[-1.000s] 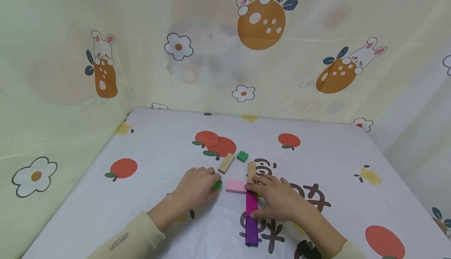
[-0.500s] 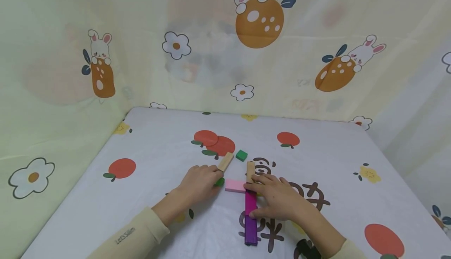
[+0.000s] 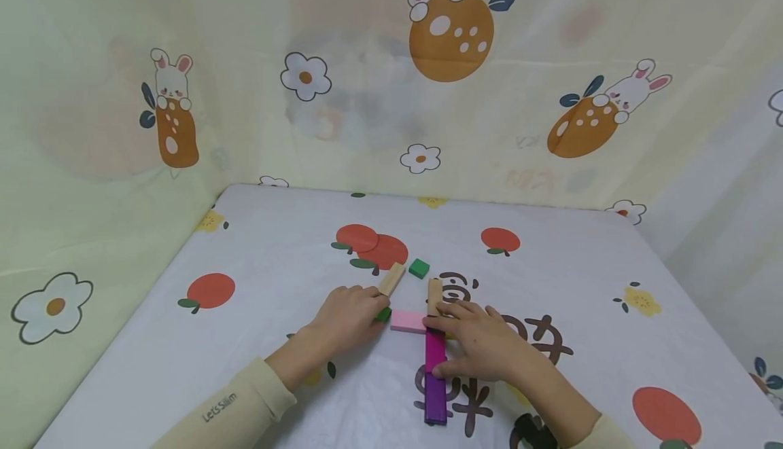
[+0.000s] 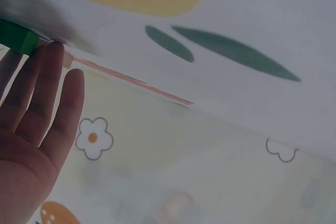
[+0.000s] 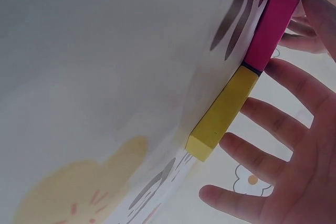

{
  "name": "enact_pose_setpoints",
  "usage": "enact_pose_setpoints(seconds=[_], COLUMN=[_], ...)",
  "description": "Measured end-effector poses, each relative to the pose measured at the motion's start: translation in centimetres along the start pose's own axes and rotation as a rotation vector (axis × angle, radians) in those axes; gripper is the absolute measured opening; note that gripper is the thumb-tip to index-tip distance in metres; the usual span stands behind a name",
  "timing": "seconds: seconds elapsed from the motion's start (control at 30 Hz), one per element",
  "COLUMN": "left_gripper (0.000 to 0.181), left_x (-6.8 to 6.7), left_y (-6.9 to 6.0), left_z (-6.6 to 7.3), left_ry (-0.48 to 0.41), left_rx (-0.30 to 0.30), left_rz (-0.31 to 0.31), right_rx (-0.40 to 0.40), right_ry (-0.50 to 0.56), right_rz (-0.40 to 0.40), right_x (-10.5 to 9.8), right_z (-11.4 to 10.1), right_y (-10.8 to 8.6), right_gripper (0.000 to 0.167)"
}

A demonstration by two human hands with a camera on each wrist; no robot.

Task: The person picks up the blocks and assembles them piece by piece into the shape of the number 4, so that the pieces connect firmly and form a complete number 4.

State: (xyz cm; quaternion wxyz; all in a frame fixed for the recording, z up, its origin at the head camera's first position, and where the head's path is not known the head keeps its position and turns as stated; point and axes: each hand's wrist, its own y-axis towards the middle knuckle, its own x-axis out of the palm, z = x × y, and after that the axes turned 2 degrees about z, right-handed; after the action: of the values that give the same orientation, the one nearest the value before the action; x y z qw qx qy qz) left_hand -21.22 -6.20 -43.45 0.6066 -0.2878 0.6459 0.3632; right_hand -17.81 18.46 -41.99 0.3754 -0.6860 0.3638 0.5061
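My left hand (image 3: 347, 316) holds a green block (image 3: 383, 314) at its fingertips; the thumb is hidden. In the left wrist view, that block shows above the outstretched fingers. My right hand (image 3: 480, 344) spreads over a row of blocks, its fingertips touching them. A purple block (image 3: 436, 400) lies nearest, then a magenta block (image 3: 436, 350) and a wooden block (image 3: 435, 291) farther off. A pink block (image 3: 408, 321) sticks out left of the row. A yellow block (image 5: 223, 111) shows in the right wrist view and is mostly hidden in the head view.
Another wooden block (image 3: 393, 278) lies slanted just beyond my left hand. A small green block (image 3: 419, 268) sits to its right. A patterned white cloth (image 3: 275, 252) covers the table, with a printed curtain (image 3: 367, 28) behind. A dark object (image 3: 534, 430) is by my right wrist.
My left hand has moved a little to the right with the green block, closer to the pink block. My right hand stays on the row.
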Motion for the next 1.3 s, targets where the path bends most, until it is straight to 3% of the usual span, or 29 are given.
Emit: enact_pose_setpoints(seconds=[0.53, 0.73, 0.97, 1.3], left_gripper=[0.028, 0.027, 0.047, 0.045], left_x=[-0.5, -0.7, -0.3, -0.1], left_y=[-0.6, -1.9, -2.6, -2.5], left_z=[0.6, 1.9, 2.9, 3.1], left_ry=[0.010, 0.055, 0.081, 0.100], left_rx=[-0.020, 0.034, 0.079, 0.087], left_rz=[0.012, 0.065, -0.007, -0.038], right_rx=[-0.004, 0.002, -0.005, -0.013], right_ry=[-0.006, -0.013, -0.014, -0.024], right_rz=[-0.001, -0.006, -0.002, -0.003], right_x=[0.0, -0.1, -0.2, -0.3], right_z=[0.1, 0.1, 0.2, 0.2], right_y=[0.1, 0.2, 0.1, 0.3], right_gripper=[0.079, 0.080, 0.080, 0.080])
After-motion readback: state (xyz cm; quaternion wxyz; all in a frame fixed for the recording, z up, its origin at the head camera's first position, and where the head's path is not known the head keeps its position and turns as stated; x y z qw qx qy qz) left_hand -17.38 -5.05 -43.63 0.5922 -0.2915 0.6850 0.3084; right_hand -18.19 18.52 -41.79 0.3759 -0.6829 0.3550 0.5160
